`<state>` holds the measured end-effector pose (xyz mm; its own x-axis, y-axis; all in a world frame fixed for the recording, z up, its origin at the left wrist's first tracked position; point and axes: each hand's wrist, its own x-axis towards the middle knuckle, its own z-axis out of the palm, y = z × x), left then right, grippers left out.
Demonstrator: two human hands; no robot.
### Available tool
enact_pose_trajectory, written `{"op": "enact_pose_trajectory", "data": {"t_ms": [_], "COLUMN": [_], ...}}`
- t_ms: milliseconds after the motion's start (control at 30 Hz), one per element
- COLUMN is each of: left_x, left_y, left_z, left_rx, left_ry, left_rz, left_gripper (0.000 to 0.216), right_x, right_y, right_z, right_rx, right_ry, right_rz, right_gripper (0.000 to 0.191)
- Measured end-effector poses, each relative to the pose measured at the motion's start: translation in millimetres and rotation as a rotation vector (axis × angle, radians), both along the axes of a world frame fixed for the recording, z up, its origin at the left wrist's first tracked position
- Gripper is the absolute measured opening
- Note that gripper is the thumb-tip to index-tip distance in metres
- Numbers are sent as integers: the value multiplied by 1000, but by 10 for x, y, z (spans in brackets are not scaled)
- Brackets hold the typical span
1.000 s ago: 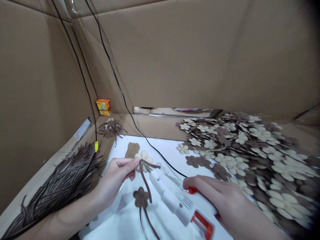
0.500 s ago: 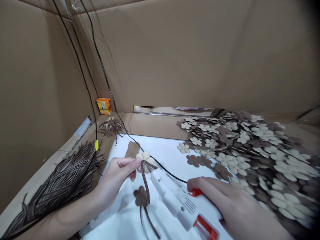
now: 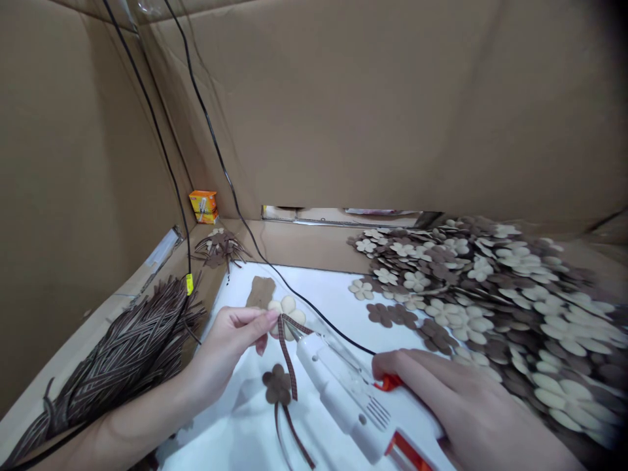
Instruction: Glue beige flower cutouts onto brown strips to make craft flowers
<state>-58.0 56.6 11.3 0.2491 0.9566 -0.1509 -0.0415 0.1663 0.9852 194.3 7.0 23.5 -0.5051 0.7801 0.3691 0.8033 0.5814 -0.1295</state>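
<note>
My left hand pinches a cream felt flower at its edge, with a brown gingham ribbon hanging from the flower's underside. My right hand grips a white hot glue gun from above, with its fingers by the red trigger. The gun's nozzle points at the ribbon and nearly touches it, and the tip is partly hidden. Below them, a brown felt flower with ribbon tails lies on the white board. A brown felt piece lies just above the cream flower.
A large heap of cream and brown felt flowers fills the right side. A bundle of brown ribbon strips lies at left, and a small pile of assembled pieces lies behind it. The gun's black cord rises along the cardboard walls.
The glue gun and my right hand have shifted slightly right. The ribbon now sits closer against the cream flower, held in my left hand.
</note>
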Motion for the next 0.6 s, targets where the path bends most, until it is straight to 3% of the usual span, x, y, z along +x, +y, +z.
{"op": "enact_pose_trajectory", "data": {"t_ms": [600], "left_x": [3], "left_y": [6], "left_z": [21], "left_rx": [21], "left_ry": [58], "left_rz": [-8], "left_gripper": [32], "right_x": [13], "right_y": [-13], "right_z": [-94], "right_rx": [44], "right_ry": [12], "right_rz": [-13], "right_gripper": [41]}}
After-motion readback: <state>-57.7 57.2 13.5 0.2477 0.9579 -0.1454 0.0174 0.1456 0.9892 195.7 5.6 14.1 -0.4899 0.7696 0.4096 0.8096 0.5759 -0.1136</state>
